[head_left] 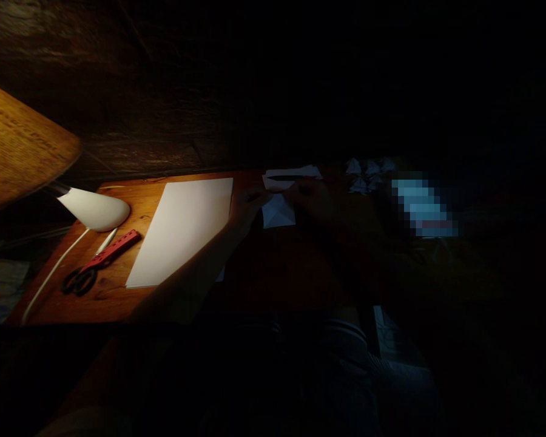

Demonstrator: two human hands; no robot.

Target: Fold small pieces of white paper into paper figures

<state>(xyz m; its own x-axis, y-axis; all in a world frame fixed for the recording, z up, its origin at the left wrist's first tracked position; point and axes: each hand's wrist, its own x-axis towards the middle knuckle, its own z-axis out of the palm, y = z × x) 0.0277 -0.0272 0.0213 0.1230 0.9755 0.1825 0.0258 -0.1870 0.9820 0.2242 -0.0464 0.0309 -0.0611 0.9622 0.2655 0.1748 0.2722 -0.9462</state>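
Observation:
Between my two hands, above the table, is a small square of white paper (279,213) with crease lines running across it. My left hand (251,205) pinches its upper left edge, the fingers closed. At the upper right edge, my right hand (308,197) is closed on the same paper, though it is in deep shadow and its fingertips are hard to make out. Just beyond the hands lie some white paper pieces (277,175), with a dark slim pointed object (287,178) on top. Several small folded paper shapes (363,176) sit to the right of them.
On the wooden table (122,189), a white paper stack (186,227) lies left of my hands. Farther left are black-handled scissors (79,281) with a red strip (113,249), a white pen (106,241) and a lamp base (95,209). A blurred-out bright rectangle (423,206) is at right.

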